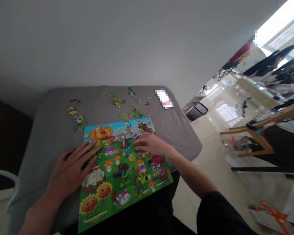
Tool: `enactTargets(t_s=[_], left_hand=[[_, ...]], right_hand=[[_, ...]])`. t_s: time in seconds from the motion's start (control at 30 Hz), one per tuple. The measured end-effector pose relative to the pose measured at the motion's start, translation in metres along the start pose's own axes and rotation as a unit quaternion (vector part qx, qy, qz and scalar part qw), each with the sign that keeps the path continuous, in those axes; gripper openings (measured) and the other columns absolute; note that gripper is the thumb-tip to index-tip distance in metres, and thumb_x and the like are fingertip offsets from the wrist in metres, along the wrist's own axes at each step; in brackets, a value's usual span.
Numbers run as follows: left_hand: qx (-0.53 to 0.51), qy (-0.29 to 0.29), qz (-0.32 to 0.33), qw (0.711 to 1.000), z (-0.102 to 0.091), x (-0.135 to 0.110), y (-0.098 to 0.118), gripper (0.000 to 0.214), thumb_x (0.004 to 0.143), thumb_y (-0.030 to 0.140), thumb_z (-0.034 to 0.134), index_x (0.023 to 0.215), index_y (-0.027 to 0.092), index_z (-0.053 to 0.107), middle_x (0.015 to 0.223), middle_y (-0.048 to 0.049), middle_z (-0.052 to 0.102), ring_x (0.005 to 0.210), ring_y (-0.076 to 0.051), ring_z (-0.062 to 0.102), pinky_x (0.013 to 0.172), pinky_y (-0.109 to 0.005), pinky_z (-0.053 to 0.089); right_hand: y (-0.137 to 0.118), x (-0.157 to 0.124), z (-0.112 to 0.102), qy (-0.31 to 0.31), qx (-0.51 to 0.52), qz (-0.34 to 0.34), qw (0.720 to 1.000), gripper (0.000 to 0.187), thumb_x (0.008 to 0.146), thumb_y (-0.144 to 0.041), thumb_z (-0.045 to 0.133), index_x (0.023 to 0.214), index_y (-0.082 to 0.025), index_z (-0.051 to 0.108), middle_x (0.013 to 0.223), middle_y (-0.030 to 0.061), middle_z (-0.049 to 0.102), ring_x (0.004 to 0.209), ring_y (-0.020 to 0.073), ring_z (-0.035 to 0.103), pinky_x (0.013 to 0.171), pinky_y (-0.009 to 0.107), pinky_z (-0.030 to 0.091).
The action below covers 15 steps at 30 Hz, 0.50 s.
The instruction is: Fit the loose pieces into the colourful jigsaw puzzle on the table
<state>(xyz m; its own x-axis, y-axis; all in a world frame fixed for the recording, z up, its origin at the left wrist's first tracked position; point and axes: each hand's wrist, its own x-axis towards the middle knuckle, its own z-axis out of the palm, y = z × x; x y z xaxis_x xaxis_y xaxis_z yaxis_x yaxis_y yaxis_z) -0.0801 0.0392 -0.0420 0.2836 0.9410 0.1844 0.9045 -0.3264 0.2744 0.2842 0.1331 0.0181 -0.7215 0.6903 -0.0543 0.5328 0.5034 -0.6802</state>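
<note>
A colourful cartoon jigsaw puzzle [123, 192] lies at the near edge of a grey cloth-covered table, its front part reaching over my lap. My left hand [73, 166] rests across its left edge, fingers stretched and spread. Over the upper right part of the picture, my right hand [149, 143] is bent, thumb and fingers round a dark reddish puzzle piece [141, 145] at the puzzle's surface. Fingers partly hide that piece. Just beyond the top edge lie loose green puzzle pieces [136, 112].
More loose pieces lie in a cluster [117, 100] and at the left [80, 121]. A phone [164, 99] with a lit screen sits at the table's [183, 133] far right. Behind is a pale wall. A bin [197, 111], a wooden chair [254, 130] and people are at the right.
</note>
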Motion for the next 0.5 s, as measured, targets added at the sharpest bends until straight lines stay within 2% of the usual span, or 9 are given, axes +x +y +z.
enactTargets(t_s=[0.1, 0.2, 0.3, 0.37, 0.5], left_hand=[[0.006, 0.004, 0.0, 1.0, -0.001, 0.0, 0.001, 0.052, 0.116, 0.049, 0.032, 0.149, 0.035, 0.07, 0.164, -0.0029, 0.064, 0.152, -0.034, 0.058, 0.118, -0.055, 0.038], [0.014, 0.006, 0.005, 1.0, -0.001, 0.0, 0.003, 0.054, 0.117, 0.048, 0.03, 0.15, 0.032, 0.07, 0.163, -0.0059, 0.064, 0.152, -0.035, 0.058, 0.118, -0.055, 0.036], [0.019, 0.009, 0.01, 1.0, -0.001, 0.0, 0.004, 0.054, 0.117, 0.049, 0.03, 0.15, 0.031, 0.07, 0.163, -0.0062, 0.064, 0.151, -0.034, 0.059, 0.117, -0.054, 0.037], [0.023, 0.013, 0.014, 1.0, -0.001, 0.0, 0.004, 0.054, 0.118, 0.049, 0.03, 0.149, 0.032, 0.07, 0.163, -0.0054, 0.064, 0.151, -0.033, 0.059, 0.117, -0.054, 0.037], [0.034, 0.015, 0.015, 0.999, -0.002, -0.001, 0.005, 0.056, 0.117, 0.052, 0.027, 0.149, 0.034, 0.07, 0.163, -0.0038, 0.064, 0.15, -0.03, 0.06, 0.116, -0.053, 0.038]], right_hand=[[0.004, -0.002, 0.002, 0.0, -0.047, -0.017, 0.999, 0.024, 0.102, -0.029, 0.082, 0.124, -0.021, 0.085, 0.113, 0.0093, 0.081, 0.12, 0.0242, 0.072, 0.11, 0.042, 0.056], [0.01, -0.004, 0.004, 0.014, -0.062, -0.019, 0.998, 0.026, 0.103, -0.029, 0.08, 0.129, -0.024, 0.084, 0.117, 0.009, 0.077, 0.12, 0.0231, 0.071, 0.109, 0.041, 0.058], [0.013, -0.004, 0.006, 0.039, -0.071, -0.029, 0.996, 0.033, 0.102, -0.028, 0.081, 0.134, -0.022, 0.081, 0.121, 0.0098, 0.076, 0.12, 0.0227, 0.07, 0.109, 0.041, 0.059], [0.01, -0.008, 0.007, 0.063, -0.099, -0.039, 0.992, 0.032, 0.103, -0.031, 0.081, 0.133, -0.021, 0.081, 0.123, 0.0101, 0.076, 0.121, 0.0234, 0.07, 0.11, 0.041, 0.059], [-0.009, -0.032, 0.017, 0.095, -0.211, -0.063, 0.971, 0.031, 0.111, -0.038, 0.067, 0.132, -0.02, 0.08, 0.127, 0.0119, 0.077, 0.119, 0.0262, 0.069, 0.11, 0.044, 0.059]])
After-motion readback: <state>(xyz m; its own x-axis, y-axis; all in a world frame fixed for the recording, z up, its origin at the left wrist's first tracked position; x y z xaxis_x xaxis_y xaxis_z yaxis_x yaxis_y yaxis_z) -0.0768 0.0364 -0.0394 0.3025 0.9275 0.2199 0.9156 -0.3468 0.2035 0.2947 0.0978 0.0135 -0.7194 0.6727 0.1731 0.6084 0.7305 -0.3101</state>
